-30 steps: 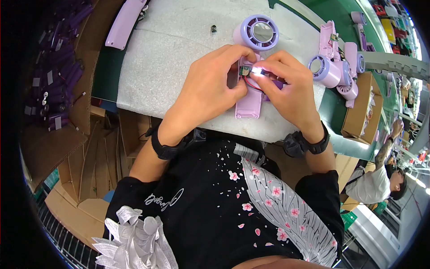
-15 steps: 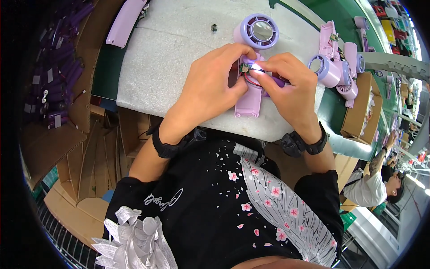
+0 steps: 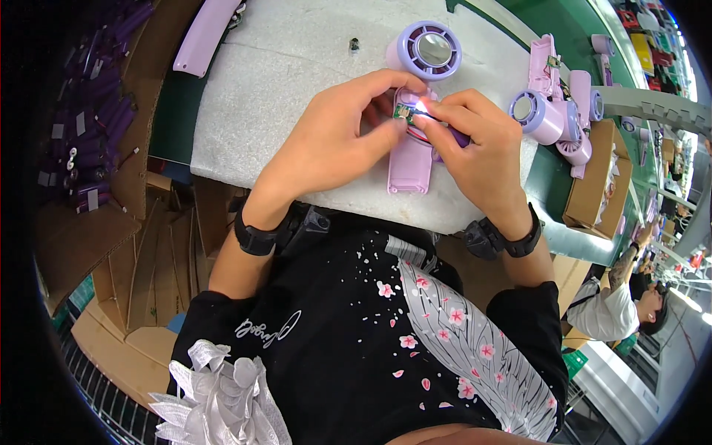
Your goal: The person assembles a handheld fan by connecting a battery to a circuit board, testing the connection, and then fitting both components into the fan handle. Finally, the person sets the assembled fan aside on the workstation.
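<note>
A handheld fan with a round lilac head [image 3: 430, 50] lies on the foam sheet, its pink handle shell [image 3: 409, 172] open toward me. A small green circuit board [image 3: 404, 112] with a bright white light on it sits at the handle's upper part. My left hand [image 3: 334, 137] is curled around that end, index finger on the shell and thumb at the board's lower edge. My right hand [image 3: 480, 141] pinches close beside the light; what lies between its fingertips is hidden. Red and dark wires [image 3: 418, 134] run below the board. A purple battery [image 3: 459, 136] shows partly under my right hand.
A white foam sheet [image 3: 259, 111] covers the green table, with a small dark part [image 3: 354, 46] on it. A pink shell [image 3: 204, 37] lies at far left. Other fans [image 3: 541, 119] and a carton [image 3: 599, 178] stand right; a box of purple batteries [image 3: 93, 126] is left. A co-worker [image 3: 612, 308] sits right.
My left hand has shifted slightly left, and its thumb has moved up against the board's lower edge. My right hand stays pinched by the light, almost unmoved.
</note>
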The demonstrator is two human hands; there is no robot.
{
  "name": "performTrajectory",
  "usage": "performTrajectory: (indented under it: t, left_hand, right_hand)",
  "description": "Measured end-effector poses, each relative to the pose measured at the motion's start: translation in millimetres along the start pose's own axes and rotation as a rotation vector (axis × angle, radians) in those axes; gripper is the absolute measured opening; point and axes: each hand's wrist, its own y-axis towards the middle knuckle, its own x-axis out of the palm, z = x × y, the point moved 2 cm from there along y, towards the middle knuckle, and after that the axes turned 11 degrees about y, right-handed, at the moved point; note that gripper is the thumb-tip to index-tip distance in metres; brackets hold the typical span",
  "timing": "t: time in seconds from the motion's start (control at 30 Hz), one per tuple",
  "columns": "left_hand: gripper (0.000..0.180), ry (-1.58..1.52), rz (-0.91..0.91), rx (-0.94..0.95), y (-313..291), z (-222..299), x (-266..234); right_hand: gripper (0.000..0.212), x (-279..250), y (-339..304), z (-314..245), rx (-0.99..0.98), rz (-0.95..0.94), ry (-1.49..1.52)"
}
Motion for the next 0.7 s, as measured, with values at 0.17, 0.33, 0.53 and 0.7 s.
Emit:
performTrajectory:
  t: [0.17,0.33,0.53,0.7]
  left_hand:
    - [0.032,0.035,0.009,-0.046,4.0,0.3,-0.2]
    - [0.026,0.137,0.021,-0.054,4.3,6.6,-0.2]
    - [0.025,0.266,0.043,0.084,6.0,9.7,-1.7]
    - [0.026,0.285,0.026,0.077,9.2,11.9,-3.0]
  right_hand:
    - [0.020,3.2,-0.8,-2.1,-0.050,0.038,-0.015]
    - [0.020,0.7,2.0,3.2,-0.027,0.106,-0.005]
    - [0.019,-0.7,4.2,11.8,0.034,0.029,0.066]
    - [0.018,-8.1,6.9,11.3,0.231,-0.113,0.307]
